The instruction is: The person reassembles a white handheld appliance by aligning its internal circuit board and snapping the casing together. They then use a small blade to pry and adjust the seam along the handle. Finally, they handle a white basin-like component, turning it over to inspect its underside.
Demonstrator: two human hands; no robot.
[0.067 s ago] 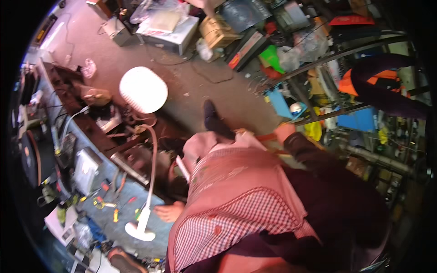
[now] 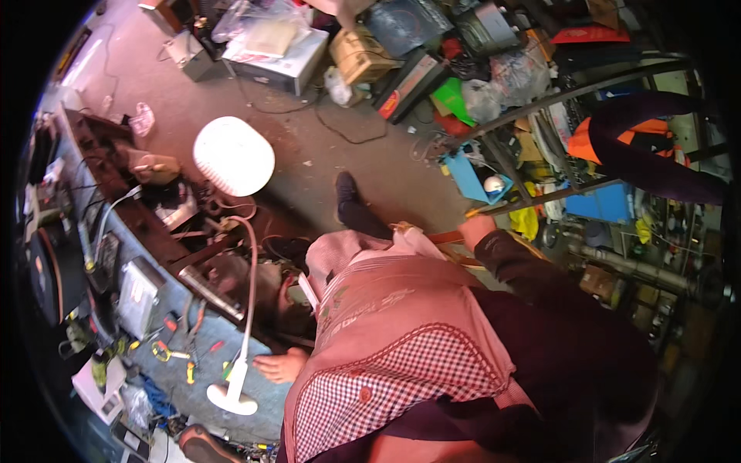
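Note:
My left hand lies on the edge of the blue workbench, its fingers stretched out and apart. Close beside it, a desk lamp with a bright white oval head stands on the bench by its white base. Several small tools, including yellow-handled ones, are scattered near that base. On the other side of my body, my right hand is closed around a reddish-brown wooden frame. My apron hides part of that frame, so its full shape does not show.
A metal rack crowded with goods stands at the right. Boxes and plastic bags are piled at the far side, with a black cable on the floor. A flat grey case lies on the bench.
The whole scene has shifted slightly left in the picture. My left hand stays on the bench edge, and my right hand keeps its hold on the wooden frame.

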